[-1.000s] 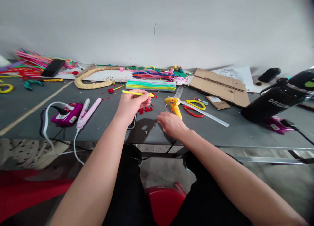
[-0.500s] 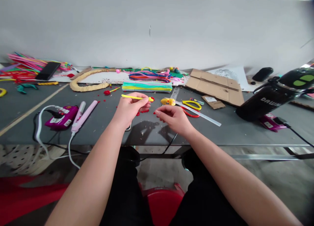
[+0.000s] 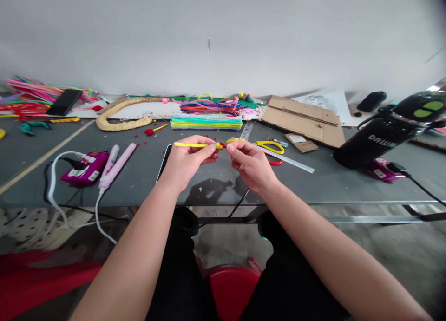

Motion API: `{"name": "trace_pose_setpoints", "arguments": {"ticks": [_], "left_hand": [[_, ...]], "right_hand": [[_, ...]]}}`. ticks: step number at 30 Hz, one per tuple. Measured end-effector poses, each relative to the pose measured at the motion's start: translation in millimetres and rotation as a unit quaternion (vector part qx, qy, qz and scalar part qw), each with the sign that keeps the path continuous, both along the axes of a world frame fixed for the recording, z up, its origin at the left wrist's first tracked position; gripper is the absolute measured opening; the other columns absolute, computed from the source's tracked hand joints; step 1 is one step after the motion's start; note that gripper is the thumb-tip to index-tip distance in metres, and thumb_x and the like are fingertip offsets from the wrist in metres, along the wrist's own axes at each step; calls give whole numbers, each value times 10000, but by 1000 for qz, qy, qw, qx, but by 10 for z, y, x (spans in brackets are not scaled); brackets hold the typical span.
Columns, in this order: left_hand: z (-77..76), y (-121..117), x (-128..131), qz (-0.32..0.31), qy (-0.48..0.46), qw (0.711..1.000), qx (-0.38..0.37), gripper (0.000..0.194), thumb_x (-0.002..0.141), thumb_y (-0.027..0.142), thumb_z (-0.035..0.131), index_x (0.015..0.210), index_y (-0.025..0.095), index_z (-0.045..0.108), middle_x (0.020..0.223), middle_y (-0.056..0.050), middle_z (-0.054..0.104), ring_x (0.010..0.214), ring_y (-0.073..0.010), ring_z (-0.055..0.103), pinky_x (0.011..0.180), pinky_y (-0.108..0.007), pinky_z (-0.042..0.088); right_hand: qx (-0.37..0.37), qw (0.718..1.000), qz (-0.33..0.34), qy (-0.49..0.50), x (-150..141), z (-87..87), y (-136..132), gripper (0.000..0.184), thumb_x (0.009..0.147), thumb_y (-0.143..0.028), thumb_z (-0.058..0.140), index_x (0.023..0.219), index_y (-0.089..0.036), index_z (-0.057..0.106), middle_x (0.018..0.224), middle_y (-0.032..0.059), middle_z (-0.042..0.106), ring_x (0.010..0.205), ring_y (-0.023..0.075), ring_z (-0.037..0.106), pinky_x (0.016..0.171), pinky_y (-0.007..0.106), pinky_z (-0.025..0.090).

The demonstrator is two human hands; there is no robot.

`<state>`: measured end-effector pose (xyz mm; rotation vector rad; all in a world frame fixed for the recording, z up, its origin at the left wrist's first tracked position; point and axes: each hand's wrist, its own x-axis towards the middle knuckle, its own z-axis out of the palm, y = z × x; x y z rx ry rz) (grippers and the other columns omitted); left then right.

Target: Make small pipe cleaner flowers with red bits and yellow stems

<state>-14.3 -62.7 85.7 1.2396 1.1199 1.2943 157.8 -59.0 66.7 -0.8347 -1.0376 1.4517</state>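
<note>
My left hand is closed in a pinch on a yellow pipe cleaner, whose stem lies across the fingers and points left. At its right end sits a small yellow knob with red on it. Opposite, my right hand pinches with thumb and forefinger at a small red piece, which touches the knob. The fingertips partly cover both. Just behind my right hand, a yellow glue gun lies mostly hidden, with a clear glue stick running out to the right.
Yellow-handled pliers, a steel ruler and cardboard lie beyond. Bundled pipe cleaners stand at the back. A pink hair straightener and purple power strip lie left; a black bottle leans right. A phone is partly under my left hand.
My right hand has moved up with the red piece, bringing it against the knob. My left hand has shifted slightly right and down, and the view has moved a little.
</note>
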Motion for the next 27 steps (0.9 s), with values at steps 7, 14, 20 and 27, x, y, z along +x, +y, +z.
{"name": "trace_pose_setpoints", "arguments": {"ticks": [7,14,20,27], "left_hand": [[21,-23,12,-9,-6,1000,2,271,704,365,848,853,168,738,818,-57,739,761,-183,716,804,-358,617],[24,-32,-10,-11,-7,1000,4,271,713,364,846,862,166,738,827,-57,740,772,-183,723,812,-350,620],[32,-37,-9,-7,0,1000,2,281,708,379,848,859,169,737,844,-64,742,778,-188,724,814,-354,624],[22,-40,2,-1,17,1000,12,292,712,402,840,857,169,737,841,-67,743,775,-197,723,813,-372,627]], "right_hand": [[-40,999,14,34,-40,3,-8,317,677,-427,864,766,-187,677,666,-42,514,593,74,364,554,254,268],[-37,999,-6,21,-85,-22,-30,329,697,-451,847,793,-190,671,678,-44,503,598,81,361,555,265,268],[-40,999,-22,3,-104,-27,-35,346,702,-469,841,798,-183,671,653,-45,491,579,79,361,544,265,261],[-39,999,-25,-16,-94,-46,-27,363,693,-490,844,793,-181,683,639,-43,492,572,80,362,535,268,261]]}}
